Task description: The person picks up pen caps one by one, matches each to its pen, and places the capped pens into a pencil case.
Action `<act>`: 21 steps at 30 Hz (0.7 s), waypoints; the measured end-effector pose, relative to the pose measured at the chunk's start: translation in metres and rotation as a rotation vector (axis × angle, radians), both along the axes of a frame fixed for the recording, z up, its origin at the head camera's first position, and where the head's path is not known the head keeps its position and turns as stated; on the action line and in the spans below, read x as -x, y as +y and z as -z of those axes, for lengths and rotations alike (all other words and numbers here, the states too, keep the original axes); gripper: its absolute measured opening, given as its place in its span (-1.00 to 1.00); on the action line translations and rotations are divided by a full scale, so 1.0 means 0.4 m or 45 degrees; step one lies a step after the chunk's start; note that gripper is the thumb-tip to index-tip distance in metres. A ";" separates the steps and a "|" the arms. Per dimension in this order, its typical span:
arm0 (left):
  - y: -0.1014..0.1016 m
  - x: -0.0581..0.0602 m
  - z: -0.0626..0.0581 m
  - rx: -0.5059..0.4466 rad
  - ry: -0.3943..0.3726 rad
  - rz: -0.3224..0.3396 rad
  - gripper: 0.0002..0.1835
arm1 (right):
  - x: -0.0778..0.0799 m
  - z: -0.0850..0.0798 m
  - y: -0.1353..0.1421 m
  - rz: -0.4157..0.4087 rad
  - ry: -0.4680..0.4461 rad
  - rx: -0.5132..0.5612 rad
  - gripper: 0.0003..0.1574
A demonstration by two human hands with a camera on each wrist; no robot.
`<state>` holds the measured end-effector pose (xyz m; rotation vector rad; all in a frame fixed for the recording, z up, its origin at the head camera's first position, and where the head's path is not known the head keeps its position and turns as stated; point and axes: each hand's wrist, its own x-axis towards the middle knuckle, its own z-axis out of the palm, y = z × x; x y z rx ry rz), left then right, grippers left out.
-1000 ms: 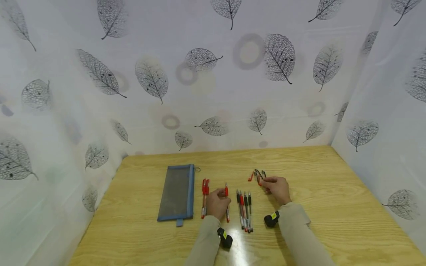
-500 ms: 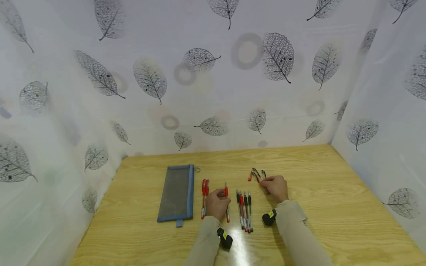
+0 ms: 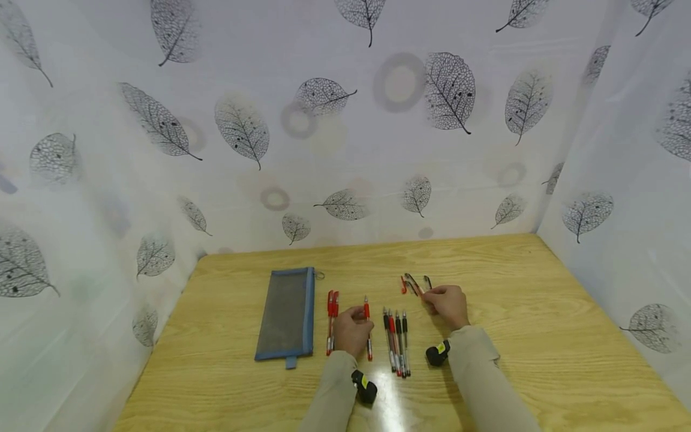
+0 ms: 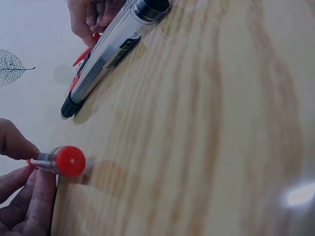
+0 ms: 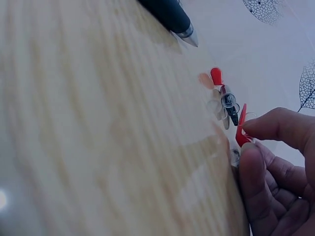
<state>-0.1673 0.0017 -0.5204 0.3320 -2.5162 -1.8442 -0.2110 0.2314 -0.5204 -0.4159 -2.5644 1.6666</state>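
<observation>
In the head view my left hand (image 3: 352,331) pinches an uncapped red gel pen (image 3: 366,309), whose tip points away from me. The left wrist view shows the pen's red end (image 4: 72,161) between thumb and fingers. My right hand (image 3: 448,306) pinches a red pen cap (image 5: 242,132) by thumb and forefinger, low over the table. Loose caps lie just beyond those fingertips, among them another red cap (image 3: 403,284) and a dark clear cap (image 5: 229,102). Between the hands, several uncapped pens (image 3: 398,345), mostly black with a red one, lie side by side.
Two capped red pens (image 3: 333,304) lie left of my left hand. Farther left is a grey mesh zip pouch (image 3: 286,315) with blue edging. A leaf-patterned white curtain (image 3: 345,150) encloses the wood-grain table (image 3: 216,384) at the back and sides.
My right hand has shifted slightly left, with the red cap in its fingers. The loose caps beside it have slid a little left and turned. My left hand stays about where it was.
</observation>
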 end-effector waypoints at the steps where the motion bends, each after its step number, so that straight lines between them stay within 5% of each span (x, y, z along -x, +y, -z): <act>1: 0.000 0.001 0.002 0.002 0.007 0.002 -0.61 | 0.001 0.001 0.001 0.000 0.002 0.008 -0.76; 9: -0.002 0.005 0.011 -0.010 0.016 0.003 -0.61 | 0.002 0.008 0.004 0.003 0.000 0.081 -0.73; 21: -0.005 -0.012 -0.019 -0.010 0.005 0.000 -0.65 | -0.013 -0.013 0.010 -0.042 0.020 0.212 -0.68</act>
